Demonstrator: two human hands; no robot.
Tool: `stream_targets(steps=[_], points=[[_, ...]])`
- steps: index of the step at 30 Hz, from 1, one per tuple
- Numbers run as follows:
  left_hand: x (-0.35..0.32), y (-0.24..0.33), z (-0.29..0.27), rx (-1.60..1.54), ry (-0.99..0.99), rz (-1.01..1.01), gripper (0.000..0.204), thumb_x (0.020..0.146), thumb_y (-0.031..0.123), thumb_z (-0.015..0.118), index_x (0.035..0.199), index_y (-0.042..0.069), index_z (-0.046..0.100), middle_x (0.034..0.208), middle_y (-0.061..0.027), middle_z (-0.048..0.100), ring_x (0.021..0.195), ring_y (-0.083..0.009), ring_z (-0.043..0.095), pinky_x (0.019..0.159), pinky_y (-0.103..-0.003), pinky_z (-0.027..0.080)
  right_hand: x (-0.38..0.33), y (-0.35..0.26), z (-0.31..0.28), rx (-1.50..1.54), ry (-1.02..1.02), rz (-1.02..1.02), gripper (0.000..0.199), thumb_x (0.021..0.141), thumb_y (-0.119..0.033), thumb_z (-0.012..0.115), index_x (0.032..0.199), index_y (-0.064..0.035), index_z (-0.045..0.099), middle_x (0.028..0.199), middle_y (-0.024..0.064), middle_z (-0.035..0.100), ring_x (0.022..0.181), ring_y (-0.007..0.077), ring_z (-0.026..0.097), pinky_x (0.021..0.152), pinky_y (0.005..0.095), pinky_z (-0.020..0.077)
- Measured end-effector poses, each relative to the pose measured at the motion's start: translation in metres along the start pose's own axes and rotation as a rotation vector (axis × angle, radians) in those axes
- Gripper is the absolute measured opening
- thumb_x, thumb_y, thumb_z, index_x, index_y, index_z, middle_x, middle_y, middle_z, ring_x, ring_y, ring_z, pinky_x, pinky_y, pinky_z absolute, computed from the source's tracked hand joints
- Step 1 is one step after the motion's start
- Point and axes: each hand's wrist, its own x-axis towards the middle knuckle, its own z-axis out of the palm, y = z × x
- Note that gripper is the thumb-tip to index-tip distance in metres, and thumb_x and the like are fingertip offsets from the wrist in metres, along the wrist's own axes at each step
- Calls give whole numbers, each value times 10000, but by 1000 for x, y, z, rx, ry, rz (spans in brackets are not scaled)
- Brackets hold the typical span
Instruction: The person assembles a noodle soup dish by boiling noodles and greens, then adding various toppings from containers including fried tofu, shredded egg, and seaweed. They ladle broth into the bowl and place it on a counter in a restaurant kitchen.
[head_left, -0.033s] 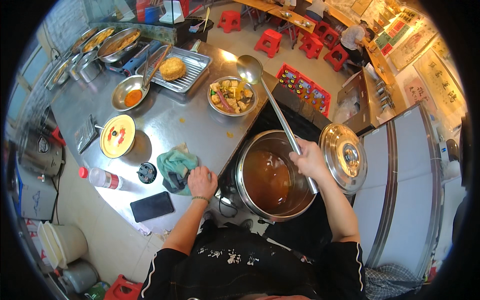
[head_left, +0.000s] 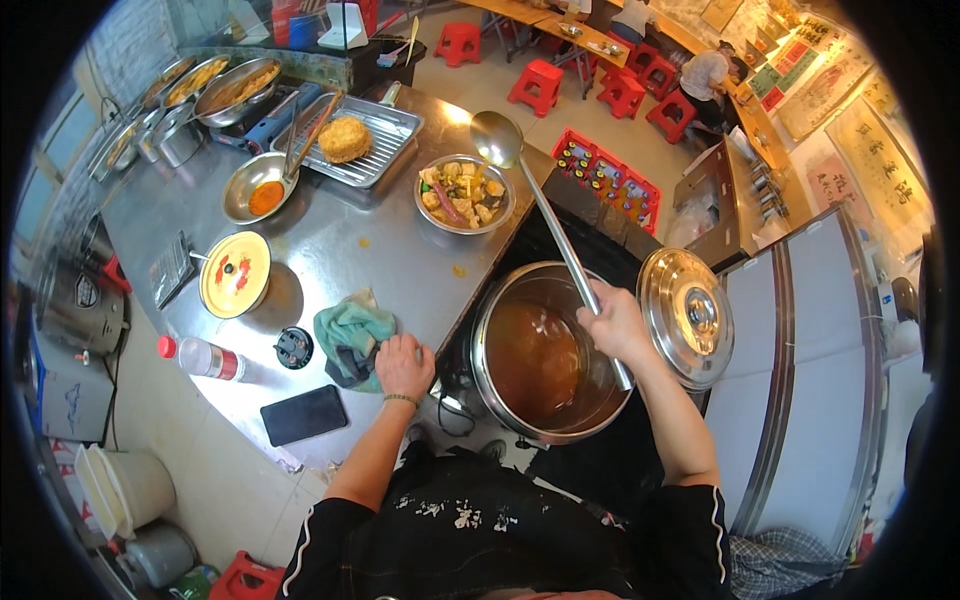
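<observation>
Ladle [head_left: 556, 222] displaced slightly to the left since the earlier frame; the other items hold their positions. Its cup is round and polished, its shaft a long, straight metal tube. The person's right hand [head_left: 612, 325] has its fingers wrapped around the shaft above the pot [head_left: 598, 392], a deep steel cylinder containing glossy brown broth [head_left: 540, 345]. The cup stands at the far right side of the steel bowl [head_left: 432, 222], which contains browned chunks and a reddish, elongated piece. The left hand [head_left: 404, 368] rests, fingers bent, at the edge of a crumpled green and grey cloth [head_left: 355, 325]; whether it grips the fabric cannot be told.

Work surface: smooth, reflective metal table [head_left: 345, 240], carrying a flat black phone [head_left: 304, 414] and a ribbed tray [head_left: 395, 130] with a coarse golden block [head_left: 346, 140]. A domed steel lid [head_left: 685, 320] stands right of the pot. Red plastic stools [head_left: 535, 85] occupy the tiled floor beyond.

Visibility limits: the right fingertips are partly concealed; the cup's contents and its clearance from the bowl are unclear. A dark fisheye border cuts off the room's edges.
</observation>
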Motion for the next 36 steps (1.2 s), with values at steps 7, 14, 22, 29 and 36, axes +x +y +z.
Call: stream_targets(steps=[7,14,22,29,36], points=[[-2,-3,0,-6,-15,-3,124,686,168,607,671,95,508,698,-74,502,692,-270,505,610,-390,390,-18,-5,9,-188,108,-61,306,699,-95,565,1001,-48,574,612,189,544,588,333,568,569,384,439],[-3,-5,0,-70,6,13,112,678,157,615,680,99,520,697,-67,502,697,-264,505,620,-389,393,-28,-14,14,-301,42,-30,238,712,-109,525,942,-52,500,668,228,578,681,411,576,648,479,454],[0,-8,-7,-287,-90,-124,107,684,151,597,744,73,556,731,-77,568,725,-269,538,649,-395,430,-29,-14,18,-341,35,12,340,727,-133,532,1058,-60,507,702,239,590,715,406,586,676,475,461],[5,-8,-23,-544,-121,-252,154,698,149,576,804,39,557,783,-110,588,774,-283,548,702,-377,449,-32,-29,22,-297,33,-75,451,750,-148,526,1201,-140,503,652,235,570,655,369,605,610,421,482],[4,-16,-58,-564,-91,-132,192,695,119,613,851,31,545,799,-128,563,784,-309,527,702,-389,440,34,-98,130,-199,-106,-431,481,743,-169,525,1219,-132,470,734,218,592,697,391,590,639,437,471]])
